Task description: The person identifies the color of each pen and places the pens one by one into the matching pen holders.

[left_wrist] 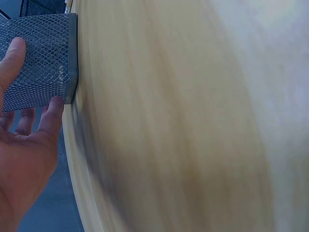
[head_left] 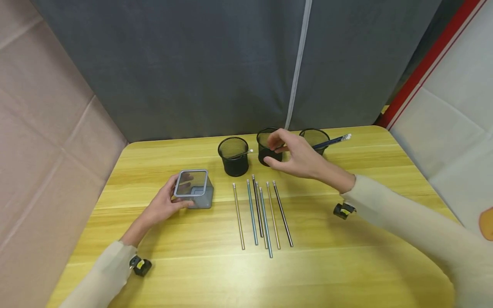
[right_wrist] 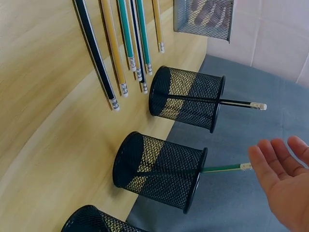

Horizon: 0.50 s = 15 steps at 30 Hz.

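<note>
from the head view, the left hand [head_left: 163, 205] wraps curled fingers round a square grey mesh pen holder [head_left: 194, 188] on the yellow table [head_left: 346, 265], while the right hand [head_left: 296, 156] hovers spread and empty over the middle black mesh cup [head_left: 265, 149]. the left wrist view alone shows the holder's fine diamond mesh [left_wrist: 41, 63] with thumb and fingertip pressed on it. the right wrist view alone shows a green pencil [right_wrist: 222, 168] in the middle cup [right_wrist: 159, 169].

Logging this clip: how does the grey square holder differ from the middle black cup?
The grey square holder is pale, box-shaped and held by the left hand; no pencil shows in it. The middle black cup is round, dark, holds a green pencil, with the right hand open above it. Both are wire mesh, standing upright.
</note>
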{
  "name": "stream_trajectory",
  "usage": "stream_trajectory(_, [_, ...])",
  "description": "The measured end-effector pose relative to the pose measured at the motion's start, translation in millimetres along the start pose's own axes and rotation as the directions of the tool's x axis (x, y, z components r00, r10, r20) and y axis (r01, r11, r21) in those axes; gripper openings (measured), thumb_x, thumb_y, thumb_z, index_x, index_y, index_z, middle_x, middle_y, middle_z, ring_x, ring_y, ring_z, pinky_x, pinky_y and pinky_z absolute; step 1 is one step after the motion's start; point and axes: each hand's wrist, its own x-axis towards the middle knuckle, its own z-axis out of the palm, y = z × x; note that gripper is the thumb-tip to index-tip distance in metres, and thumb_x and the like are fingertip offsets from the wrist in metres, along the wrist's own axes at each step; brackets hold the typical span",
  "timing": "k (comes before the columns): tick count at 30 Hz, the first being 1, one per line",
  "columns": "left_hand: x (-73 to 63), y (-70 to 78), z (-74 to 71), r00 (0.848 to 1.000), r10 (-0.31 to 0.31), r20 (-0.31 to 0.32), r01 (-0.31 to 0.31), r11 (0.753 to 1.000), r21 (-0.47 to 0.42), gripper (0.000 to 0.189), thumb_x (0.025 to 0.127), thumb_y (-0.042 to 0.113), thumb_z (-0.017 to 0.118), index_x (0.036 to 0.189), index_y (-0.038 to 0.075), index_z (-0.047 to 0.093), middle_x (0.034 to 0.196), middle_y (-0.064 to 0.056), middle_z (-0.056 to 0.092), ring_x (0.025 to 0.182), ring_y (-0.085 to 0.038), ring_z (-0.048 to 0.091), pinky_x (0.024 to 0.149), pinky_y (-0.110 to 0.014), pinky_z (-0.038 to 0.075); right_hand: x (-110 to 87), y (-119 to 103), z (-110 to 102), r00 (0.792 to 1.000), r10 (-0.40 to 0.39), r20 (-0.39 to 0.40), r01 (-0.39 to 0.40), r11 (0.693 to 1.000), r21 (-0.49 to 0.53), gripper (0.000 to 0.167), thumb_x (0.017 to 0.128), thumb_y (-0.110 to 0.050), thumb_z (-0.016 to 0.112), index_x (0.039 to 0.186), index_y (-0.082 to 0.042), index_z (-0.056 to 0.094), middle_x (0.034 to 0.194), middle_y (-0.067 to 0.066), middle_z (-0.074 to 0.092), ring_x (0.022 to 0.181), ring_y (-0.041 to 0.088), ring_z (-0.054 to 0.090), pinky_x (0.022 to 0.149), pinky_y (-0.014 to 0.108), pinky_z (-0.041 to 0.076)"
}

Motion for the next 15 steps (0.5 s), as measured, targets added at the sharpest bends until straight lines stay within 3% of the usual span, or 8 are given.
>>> stream_trajectory(8, [0.5,-1.2,0.9,1.0,0.013,0.002,-0.013,1.0,-0.006,0.082,0.085,-0.004,0.08,0.152,0.005,0.034,0.151,-0.019,0.041,0.14,-0.042,0.038,0.098,-0.027,0.049,-9.9,1.4,-8.5,0.999,-0.039,0.008,0.039,0.998,0.043,0.032,0.091,-0.01,0.076,0.116,-0.002,0.059,0.108,0.007,0.062,0.1,0.021,0.063,0.083,0.044,0.059])
stream_trajectory(15, [0.2,-0.8,1.0,1.0,0.01,-0.004,-0.01,1.0,-0.004,0.083,0.085,-0.004,0.081,0.152,0.005,0.034,0.151,-0.018,0.042,0.14,-0.041,0.038,0.099,-0.03,0.049,-24.3,9.5,-8.3,0.999,0.016,0.051,-0.019,0.999,0.045,0.03,0.092,-0.008,0.075,0.116,-0.002,0.059,0.106,0.007,0.062,0.098,0.024,0.065,0.081,0.033,0.059])
